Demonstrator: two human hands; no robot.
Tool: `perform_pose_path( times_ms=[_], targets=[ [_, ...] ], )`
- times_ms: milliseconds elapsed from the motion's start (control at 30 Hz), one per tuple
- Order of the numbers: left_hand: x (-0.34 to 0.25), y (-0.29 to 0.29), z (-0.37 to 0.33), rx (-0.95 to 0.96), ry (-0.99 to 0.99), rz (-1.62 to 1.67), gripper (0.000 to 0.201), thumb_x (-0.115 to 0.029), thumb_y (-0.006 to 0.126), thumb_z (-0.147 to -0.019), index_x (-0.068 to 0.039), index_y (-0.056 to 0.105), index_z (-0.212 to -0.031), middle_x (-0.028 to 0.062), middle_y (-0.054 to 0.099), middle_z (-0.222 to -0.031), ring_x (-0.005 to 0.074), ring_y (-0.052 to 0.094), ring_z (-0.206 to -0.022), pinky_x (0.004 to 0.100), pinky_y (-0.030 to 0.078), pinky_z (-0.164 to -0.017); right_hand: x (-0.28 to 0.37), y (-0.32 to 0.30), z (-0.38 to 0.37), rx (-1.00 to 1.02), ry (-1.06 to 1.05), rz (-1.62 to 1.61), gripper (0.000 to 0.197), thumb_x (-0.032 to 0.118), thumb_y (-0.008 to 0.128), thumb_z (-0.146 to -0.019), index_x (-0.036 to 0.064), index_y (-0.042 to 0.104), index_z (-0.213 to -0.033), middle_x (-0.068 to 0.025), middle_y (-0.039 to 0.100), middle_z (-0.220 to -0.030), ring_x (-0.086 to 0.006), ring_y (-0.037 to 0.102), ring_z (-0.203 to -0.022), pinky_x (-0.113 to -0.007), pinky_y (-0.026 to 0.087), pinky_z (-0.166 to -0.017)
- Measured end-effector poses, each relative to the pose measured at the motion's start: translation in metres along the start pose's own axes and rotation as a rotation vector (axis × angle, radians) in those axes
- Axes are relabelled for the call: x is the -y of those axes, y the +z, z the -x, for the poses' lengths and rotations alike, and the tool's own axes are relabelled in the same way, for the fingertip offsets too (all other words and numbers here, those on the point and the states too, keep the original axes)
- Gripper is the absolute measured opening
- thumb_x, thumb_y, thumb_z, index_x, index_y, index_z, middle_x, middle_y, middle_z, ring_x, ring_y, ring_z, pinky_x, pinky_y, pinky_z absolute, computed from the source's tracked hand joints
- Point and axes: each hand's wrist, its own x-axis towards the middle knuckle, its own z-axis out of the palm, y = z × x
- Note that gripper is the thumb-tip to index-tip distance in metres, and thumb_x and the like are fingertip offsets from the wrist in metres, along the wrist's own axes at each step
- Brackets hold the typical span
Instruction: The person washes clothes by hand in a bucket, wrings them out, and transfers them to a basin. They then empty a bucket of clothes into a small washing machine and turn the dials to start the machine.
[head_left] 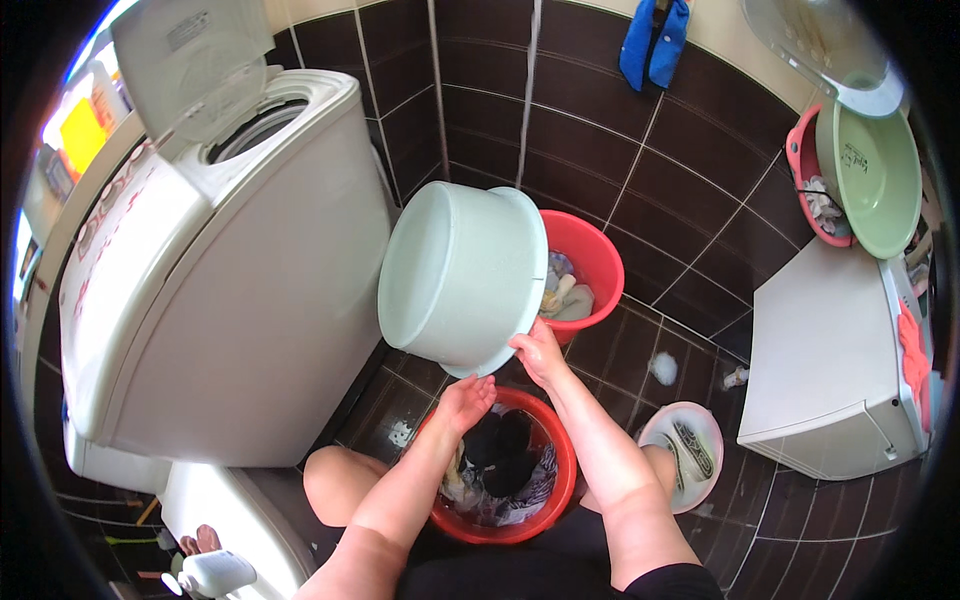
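A large pale green basin (455,275) is tilted on its side in front of me, its rim turned right. My right hand (540,352) grips that rim, thumb over the edge. Palm up, my left hand (466,404) has its fingers stretched out at the lowest part of the rim; whether they bear any weight, I cannot tell. Below both hands, between my knees, stands a red basin (568,470) with dark and patterned wet laundry (500,465) in it. Behind the pale basin, partly hidden, a pink-red bucket (595,255) holds light-coloured clothes (566,295).
A white top-loading washing machine (250,270) with its lid up stands at left. Right of my knee is a small white basin (700,425) with a patterned item. A white cabinet (830,360) stands at right, with green (875,180) and pink basins above. Blue slippers (655,45) hang on the tiled wall.
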Motion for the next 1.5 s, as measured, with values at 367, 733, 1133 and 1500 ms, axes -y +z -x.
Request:
perform_pose_path(
  times_ms=[367, 733, 1133, 1500],
  targets=[
    [0.013, -0.003, 0.038, 0.119, 0.012, -0.053, 0.021, -0.016, 0.040, -0.095, -0.001, 0.047, -0.109, 0.0120, 0.053, -0.106, 0.0236, 0.053, -0.096, 0.0354, 0.046, -0.082, 0.012, 0.025, 0.030, -0.085, -0.018, -0.176, 0.048, -0.010, 0.040, -0.069, 0.0009, 0.045, -0.115, -0.0101, 0.054, -0.106, -0.0229, 0.054, -0.099, -0.036, 0.046, -0.087],
    [-0.078, -0.064, 0.033, -0.003, 0.267, 0.276, 0.059, -0.049, 0.033, -0.091, 0.002, 0.047, -0.119, 0.0179, 0.053, -0.123, 0.0325, 0.046, -0.119, 0.0492, 0.033, -0.102, 0.043, -0.026, -0.024, -0.197, 0.244, -0.342, 0.050, 0.004, 0.042, -0.061, -0.0092, 0.044, -0.110, -0.0203, 0.053, -0.100, -0.0366, 0.056, -0.093, -0.046, 0.049, -0.086],
    [-0.049, 0.023, -0.021, 0.099, 0.507, 0.270, 0.046, -0.039, 0.024, -0.099, -0.017, 0.031, -0.138, 0.0044, 0.037, -0.140, 0.0259, 0.038, -0.127, 0.0458, 0.035, -0.104, 0.028, -0.018, -0.043, -0.141, 0.135, -0.387, 0.057, 0.045, 0.049, -0.090, 0.0078, 0.039, -0.132, -0.0103, 0.048, -0.129, -0.0253, 0.047, -0.117, -0.042, 0.038, -0.098],
    [-0.024, 0.093, -0.079, 0.072, 0.404, 0.149, 0.044, -0.038, 0.027, -0.099, -0.008, 0.040, -0.127, 0.0067, 0.046, -0.130, 0.0240, 0.043, -0.121, 0.0391, 0.037, -0.104, -0.003, -0.021, -0.108, -0.295, -0.139, -0.295, 0.041, 0.014, 0.043, -0.096, 0.0102, 0.030, -0.135, -0.0097, 0.042, -0.131, -0.0256, 0.046, -0.117, -0.043, 0.043, -0.096]
  ],
)
